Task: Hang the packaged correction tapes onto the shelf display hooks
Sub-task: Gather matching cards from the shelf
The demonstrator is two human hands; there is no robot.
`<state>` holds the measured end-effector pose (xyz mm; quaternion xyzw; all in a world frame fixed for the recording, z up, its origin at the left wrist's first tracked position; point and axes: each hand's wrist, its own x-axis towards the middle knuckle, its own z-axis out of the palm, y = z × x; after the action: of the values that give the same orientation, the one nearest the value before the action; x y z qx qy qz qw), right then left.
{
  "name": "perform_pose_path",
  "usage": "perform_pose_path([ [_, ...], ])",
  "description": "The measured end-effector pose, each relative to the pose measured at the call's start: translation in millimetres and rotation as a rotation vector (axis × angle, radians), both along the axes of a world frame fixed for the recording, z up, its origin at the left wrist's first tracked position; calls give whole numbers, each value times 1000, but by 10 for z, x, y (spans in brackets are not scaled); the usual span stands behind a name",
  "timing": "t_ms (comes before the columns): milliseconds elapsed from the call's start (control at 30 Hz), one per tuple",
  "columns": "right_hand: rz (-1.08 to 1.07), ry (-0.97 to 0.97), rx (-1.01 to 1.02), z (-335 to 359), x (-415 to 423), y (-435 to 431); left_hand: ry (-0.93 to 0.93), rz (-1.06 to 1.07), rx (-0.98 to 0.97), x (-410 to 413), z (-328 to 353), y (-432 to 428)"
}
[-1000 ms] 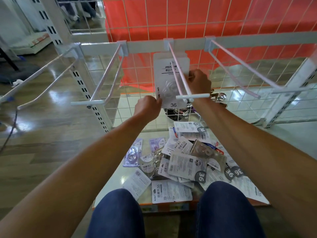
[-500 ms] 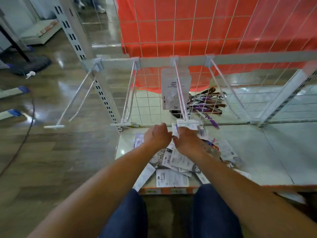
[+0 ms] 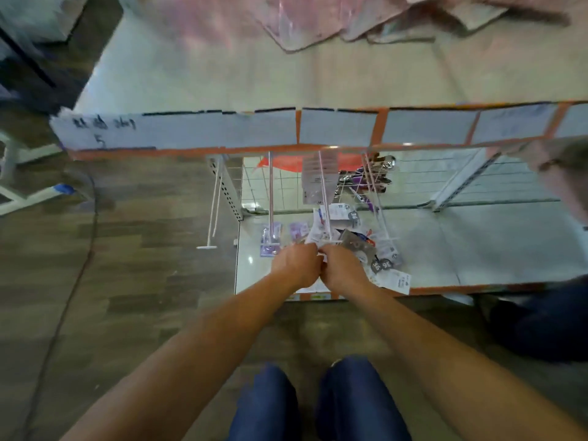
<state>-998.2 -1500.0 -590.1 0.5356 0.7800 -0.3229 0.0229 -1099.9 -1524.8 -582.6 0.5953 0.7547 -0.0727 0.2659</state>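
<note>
My left hand [image 3: 296, 264] and my right hand [image 3: 342, 267] meet knuckle to knuckle just under the tip of the middle display hook [image 3: 324, 202]. Their fingers are curled, and together they pinch a white correction tape package [image 3: 315, 235] whose edge shows between and above them. One package [image 3: 318, 183] hangs far back on that middle hook. A loose pile of correction tape packages [image 3: 369, 249] lies on the lower shelf [image 3: 477, 249], partly hidden by my hands. Two purple packages [image 3: 270, 238] lie to the left of the pile.
Bare hooks stand left [image 3: 270, 198] and right [image 3: 377, 198] of the middle one, and another [image 3: 212, 218] sticks out past the shelf upright. The upper shelf's label strip [image 3: 222, 130] juts out above. Pink cloth [image 3: 318, 23] lies on top. Another person [image 3: 541, 323] is at the right.
My view has risen well above the upper shelf. Both hands dropped from the hung package to the pile and now come together at the middle hook's tip.
</note>
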Motion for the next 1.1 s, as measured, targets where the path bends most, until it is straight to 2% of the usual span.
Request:
perform_pose_path([
  [167, 49, -26, 82, 891, -43, -106, 30, -54, 91, -56, 783, -103],
  [367, -13, 35, 149, 1624, -179, -3, 57, -65, 208, -222, 1579, 30],
  [567, -51, 133, 308, 2172, -287, 111, -21, -95, 350, -440, 2141, 157],
  [700, -127, 237, 370, 2445, -351, 290, -168, -85, 384, -594, 2512, 315],
  [833, -168, 320, 380, 2617, -463, 702, -198, -25, 485, -719, 2695, 633],
  [933, -186, 317, 387, 2618, -532, 1115, -131, 52, 525, -768, 2659, 891],
  [1100, -51, 331, 329, 2547, -709, 1655, -57, 186, 509, -869, 2504, 1264],
])
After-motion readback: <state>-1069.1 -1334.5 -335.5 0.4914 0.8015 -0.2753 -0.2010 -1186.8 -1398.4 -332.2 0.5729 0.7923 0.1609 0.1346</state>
